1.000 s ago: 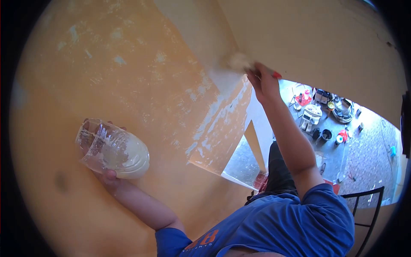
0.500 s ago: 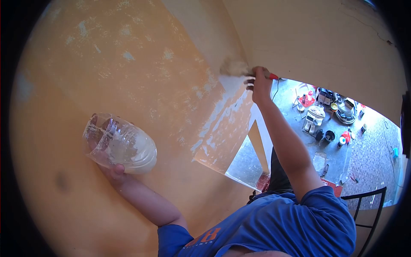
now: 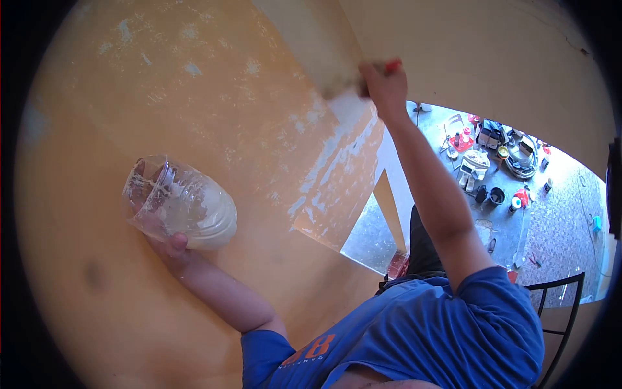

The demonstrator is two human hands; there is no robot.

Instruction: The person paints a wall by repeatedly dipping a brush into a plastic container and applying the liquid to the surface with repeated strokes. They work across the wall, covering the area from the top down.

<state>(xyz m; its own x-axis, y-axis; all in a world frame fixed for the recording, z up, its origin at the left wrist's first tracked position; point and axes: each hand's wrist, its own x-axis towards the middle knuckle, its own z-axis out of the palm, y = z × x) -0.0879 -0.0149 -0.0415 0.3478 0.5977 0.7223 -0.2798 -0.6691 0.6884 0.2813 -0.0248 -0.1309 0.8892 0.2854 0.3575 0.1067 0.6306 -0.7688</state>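
Observation:
My left hand [image 3: 173, 246] is wrapped round a cut-open clear plastic bottle [image 3: 204, 211], tilted on its side, with whitish paint inside and smears on its walls. The thumb shows at its lower side, and the fingers appear through the plastic. Higher up, my right hand [image 3: 389, 91] grips a paintbrush [image 3: 339, 83] whose handle has a red end. Motion blurs the bristles, which overlap the pale strip beside the wall's corner. The orange-tan wall [image 3: 214, 123] carries scattered whitish patches, thickest below the brush.
Far below on the right lies a floor [image 3: 476, 207] with a black bucket [image 3: 497, 196], a coiled hose [image 3: 522, 165], paint cans and other tools. A dark metal rail [image 3: 562, 285] stands at the lower right. A plain beige surface [image 3: 466, 52] adjoins the wall at upper right.
My right hand has moved up and slightly left with the paintbrush, and the brush now slants differently. My left hand and the bottle have risen slightly in view.

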